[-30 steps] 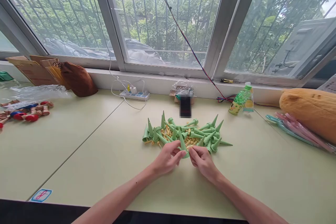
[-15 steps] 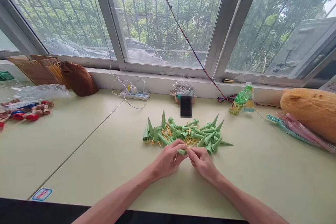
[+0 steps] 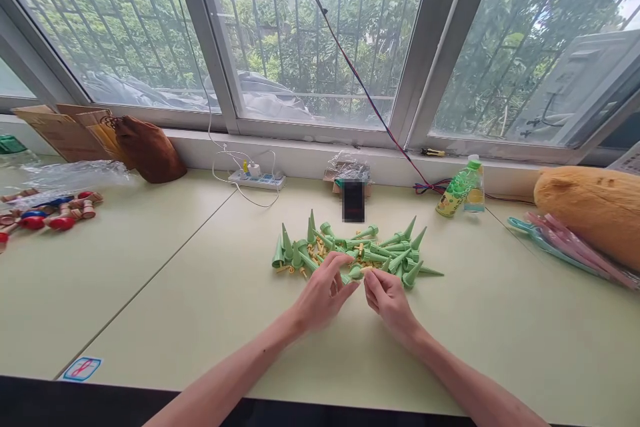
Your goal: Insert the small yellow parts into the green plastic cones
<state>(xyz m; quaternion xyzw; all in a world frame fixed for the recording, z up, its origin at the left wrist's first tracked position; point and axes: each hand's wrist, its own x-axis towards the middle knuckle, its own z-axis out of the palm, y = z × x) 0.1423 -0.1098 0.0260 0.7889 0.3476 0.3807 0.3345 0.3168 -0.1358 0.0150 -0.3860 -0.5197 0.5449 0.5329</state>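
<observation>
A pile of green cone-shaped plastic spikes (image 3: pixel 395 250) mixed with small yellow pieces (image 3: pixel 320 248) lies on the pale green table (image 3: pixel 200 280) in front of me. My left hand (image 3: pixel 323 297) is at the pile's near edge, its fingers pinched on a green spike (image 3: pixel 353 273). My right hand (image 3: pixel 387 300) is right beside it, fingertips pinched together on a small yellowish piece held against the spike's end. Both hands nearly touch each other.
A power strip (image 3: pixel 256 179) and a blurred dark object (image 3: pixel 353 201) sit by the window sill. A green bottle (image 3: pixel 459 189) stands to the right, with an orange plush (image 3: pixel 590 210) and pink strips (image 3: pixel 575 247) beyond. Red and blue wooden toys (image 3: pixel 45 213) and a brown bag (image 3: pixel 147 150) lie left.
Both hands have shifted slightly away from me toward the pile. The spike in my left hand, upright a second ago, now lies about level between the fingertips.
</observation>
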